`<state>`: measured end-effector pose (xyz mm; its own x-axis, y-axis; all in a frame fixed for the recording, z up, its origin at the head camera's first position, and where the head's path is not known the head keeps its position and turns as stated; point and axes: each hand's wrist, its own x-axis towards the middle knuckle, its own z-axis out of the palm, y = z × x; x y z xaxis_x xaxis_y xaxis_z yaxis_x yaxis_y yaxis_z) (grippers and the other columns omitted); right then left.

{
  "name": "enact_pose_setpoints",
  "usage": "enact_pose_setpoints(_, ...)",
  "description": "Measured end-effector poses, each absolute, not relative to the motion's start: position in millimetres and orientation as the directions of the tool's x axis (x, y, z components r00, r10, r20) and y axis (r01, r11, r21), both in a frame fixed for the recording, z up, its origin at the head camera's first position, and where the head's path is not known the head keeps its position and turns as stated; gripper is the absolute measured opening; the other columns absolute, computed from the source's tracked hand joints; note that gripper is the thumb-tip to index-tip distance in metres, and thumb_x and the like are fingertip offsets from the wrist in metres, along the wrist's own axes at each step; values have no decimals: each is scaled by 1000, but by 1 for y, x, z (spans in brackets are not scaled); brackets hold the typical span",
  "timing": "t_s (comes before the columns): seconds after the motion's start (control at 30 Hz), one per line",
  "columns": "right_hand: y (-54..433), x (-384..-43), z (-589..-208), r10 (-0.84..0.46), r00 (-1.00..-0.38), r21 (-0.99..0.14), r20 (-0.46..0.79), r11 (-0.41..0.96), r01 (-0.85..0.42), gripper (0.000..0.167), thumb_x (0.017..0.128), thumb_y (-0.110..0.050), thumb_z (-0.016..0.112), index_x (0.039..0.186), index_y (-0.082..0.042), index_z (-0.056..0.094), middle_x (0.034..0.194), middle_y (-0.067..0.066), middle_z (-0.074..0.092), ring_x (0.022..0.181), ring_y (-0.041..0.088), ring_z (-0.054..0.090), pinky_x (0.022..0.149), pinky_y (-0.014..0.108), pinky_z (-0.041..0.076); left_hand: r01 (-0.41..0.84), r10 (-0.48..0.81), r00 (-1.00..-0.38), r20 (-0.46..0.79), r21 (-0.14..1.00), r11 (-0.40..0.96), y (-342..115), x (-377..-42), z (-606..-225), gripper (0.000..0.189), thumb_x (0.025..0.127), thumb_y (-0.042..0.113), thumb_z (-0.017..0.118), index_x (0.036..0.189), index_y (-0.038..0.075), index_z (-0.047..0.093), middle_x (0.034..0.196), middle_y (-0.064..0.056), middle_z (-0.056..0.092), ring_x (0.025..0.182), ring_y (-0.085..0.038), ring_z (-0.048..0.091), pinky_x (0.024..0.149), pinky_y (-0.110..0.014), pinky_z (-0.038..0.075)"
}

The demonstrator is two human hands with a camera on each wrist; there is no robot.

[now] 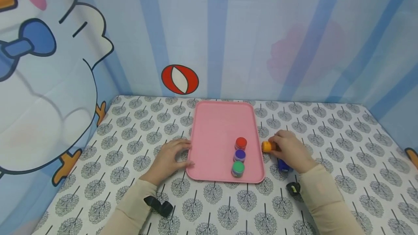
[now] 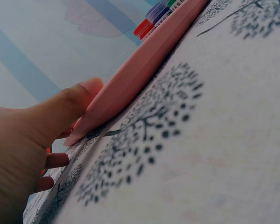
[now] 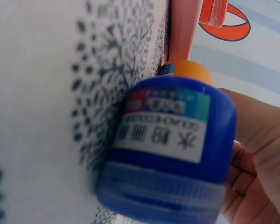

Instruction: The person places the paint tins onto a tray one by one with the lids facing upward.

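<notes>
A pink tray (image 1: pixel 215 133) lies on the patterned cloth. My left hand (image 1: pixel 170 159) rests at its left edge, thumb and fingertips touching the rim; the thumb (image 2: pixel 79 95) shows on the rim in the left wrist view. On the tray's right side stand a red-capped paint jar (image 1: pixel 241 143), a purple-capped one (image 1: pixel 240 155) and a green-capped one (image 1: pixel 238 168). Just outside the right rim, my right hand (image 1: pixel 292 150) pinches an orange paint jar (image 1: pixel 267 146). A blue paint jar (image 3: pixel 172 135) lies on its side under that hand's wrist.
Tree-patterned cloth (image 1: pixel 326 137) covers the table. A light blue printed curtain (image 1: pixel 248 39) hangs along the back and left. Dark straps sit at both wrists, the left one (image 1: pixel 159 206) hanging near the cloth.
</notes>
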<state>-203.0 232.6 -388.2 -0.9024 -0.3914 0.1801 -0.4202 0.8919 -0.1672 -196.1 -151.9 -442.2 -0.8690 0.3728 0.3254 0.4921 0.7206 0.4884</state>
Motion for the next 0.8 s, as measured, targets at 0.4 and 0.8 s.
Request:
enact_pose_setpoints(0.4, 233, -205, -391, -427, -878, -113, 216, 882, -457, 30, 73, -16, 81, 96, -1, 69, 88, 6, 62, 84, 22, 56, 80, 40, 53, 485, 370, -873, 317, 493, 722, -152, -196, -444, 56, 72, 38, 81, 118, 10, 65, 134, -6, 60, 129, -29, 51, 112, -52, 36)
enact_pose_setpoints(0.8, 231, -204, -389, -426, -875, -125, 228, 879, -461, 28, 76, -18, 76, 96, -2, 66, 84, 3, 61, 79, 18, 53, 74, 36, 51, 491, 374, -870, 323, 483, 725, -152, -197, -445, 54, 73, 37, 80, 118, 10, 65, 134, -6, 60, 128, -29, 51, 111, -53, 37)
